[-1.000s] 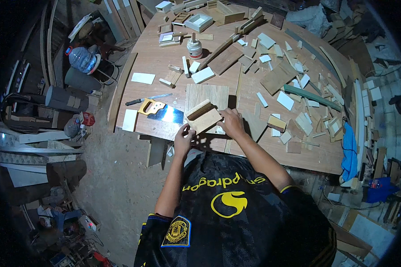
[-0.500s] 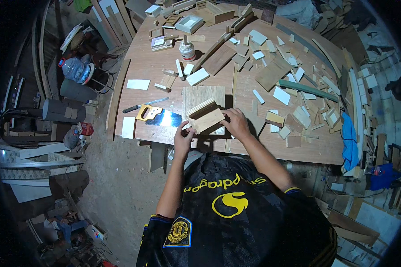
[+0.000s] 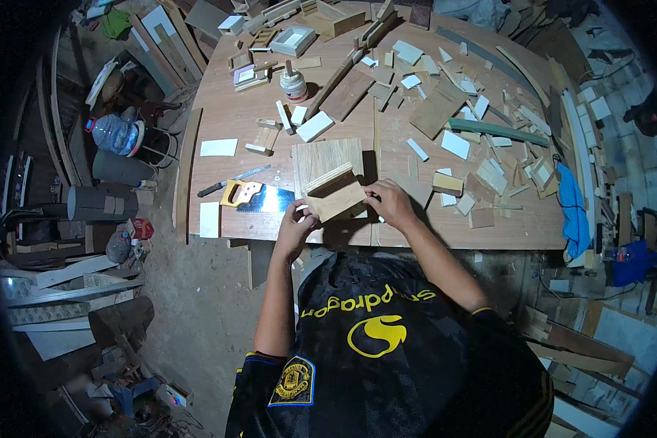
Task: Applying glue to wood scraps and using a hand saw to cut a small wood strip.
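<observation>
Between both hands is a small wooden assembly (image 3: 338, 203), a pale flat face with an upright strip along its far side. My left hand (image 3: 295, 226) pinches its near left corner, fingers closed. My right hand (image 3: 389, 202) grips the right end with thumb and fingertips. The assembly is tilted over the near part of a square wood-grain board (image 3: 325, 152) on the table; whether it touches that board I cannot tell. A handsaw (image 3: 266, 197) with a yellow handle lies just left of my left hand. Beyond it rests a slim file-like tool (image 3: 233, 180) with a dark handle.
A white glue jar (image 3: 293, 85) with a stick in it stands farther back. Wood offcuts (image 3: 438, 113) and white pieces cover the table's right side, with a green strip (image 3: 500, 131) among them. Small wooden boxes (image 3: 293, 41) sit at the back. A blue cloth (image 3: 573, 208) hangs at the right edge.
The whole view has shifted slightly, and the table appears a little farther left. Both hands keep their hold on the wooden assembly, which looks almost unmoved between them.
</observation>
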A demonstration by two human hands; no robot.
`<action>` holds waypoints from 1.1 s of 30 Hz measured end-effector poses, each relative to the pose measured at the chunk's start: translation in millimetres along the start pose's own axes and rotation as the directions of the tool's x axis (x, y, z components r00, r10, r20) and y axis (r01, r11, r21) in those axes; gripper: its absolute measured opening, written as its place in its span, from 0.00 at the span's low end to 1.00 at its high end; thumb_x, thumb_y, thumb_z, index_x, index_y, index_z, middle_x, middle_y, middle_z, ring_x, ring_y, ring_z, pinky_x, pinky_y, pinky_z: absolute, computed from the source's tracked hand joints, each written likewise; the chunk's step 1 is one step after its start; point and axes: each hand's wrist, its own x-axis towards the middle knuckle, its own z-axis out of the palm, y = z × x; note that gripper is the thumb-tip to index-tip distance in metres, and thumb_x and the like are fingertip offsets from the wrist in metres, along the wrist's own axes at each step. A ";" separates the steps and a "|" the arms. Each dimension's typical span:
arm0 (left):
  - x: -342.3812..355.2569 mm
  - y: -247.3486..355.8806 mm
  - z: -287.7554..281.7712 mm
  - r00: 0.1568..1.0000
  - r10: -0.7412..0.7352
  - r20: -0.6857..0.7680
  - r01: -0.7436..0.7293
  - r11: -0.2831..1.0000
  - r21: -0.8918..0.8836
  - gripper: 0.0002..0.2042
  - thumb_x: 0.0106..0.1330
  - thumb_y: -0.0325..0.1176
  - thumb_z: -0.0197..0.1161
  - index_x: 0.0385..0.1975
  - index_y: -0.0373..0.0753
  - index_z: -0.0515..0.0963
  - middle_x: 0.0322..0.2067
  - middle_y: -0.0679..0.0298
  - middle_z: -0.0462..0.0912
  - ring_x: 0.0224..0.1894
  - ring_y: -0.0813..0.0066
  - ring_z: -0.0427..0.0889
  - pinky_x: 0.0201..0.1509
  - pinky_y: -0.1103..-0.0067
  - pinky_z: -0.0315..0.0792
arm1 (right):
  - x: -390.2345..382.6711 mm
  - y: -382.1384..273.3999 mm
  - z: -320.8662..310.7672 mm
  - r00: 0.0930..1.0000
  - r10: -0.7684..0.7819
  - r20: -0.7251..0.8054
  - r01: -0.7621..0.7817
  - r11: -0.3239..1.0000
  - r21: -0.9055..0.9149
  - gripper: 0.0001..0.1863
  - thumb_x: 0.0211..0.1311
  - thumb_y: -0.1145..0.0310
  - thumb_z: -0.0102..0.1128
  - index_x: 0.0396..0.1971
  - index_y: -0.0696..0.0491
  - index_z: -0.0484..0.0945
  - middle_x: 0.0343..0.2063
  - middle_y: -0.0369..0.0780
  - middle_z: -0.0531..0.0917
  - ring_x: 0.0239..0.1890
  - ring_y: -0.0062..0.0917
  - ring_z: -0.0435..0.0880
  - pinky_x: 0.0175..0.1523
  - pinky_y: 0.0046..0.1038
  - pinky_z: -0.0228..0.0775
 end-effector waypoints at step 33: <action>-36.1 -1.3 56.3 0.993 -0.064 0.096 0.085 0.968 -0.236 0.21 0.64 0.25 0.64 0.55 0.42 0.65 0.46 0.62 0.79 0.49 0.70 0.79 0.54 0.69 0.72 | 14.5 8.4 -3.2 0.788 0.512 0.341 -0.569 0.395 0.721 0.16 0.65 0.63 0.61 0.50 0.51 0.80 0.35 0.30 0.82 0.32 0.12 0.75 0.30 0.18 0.64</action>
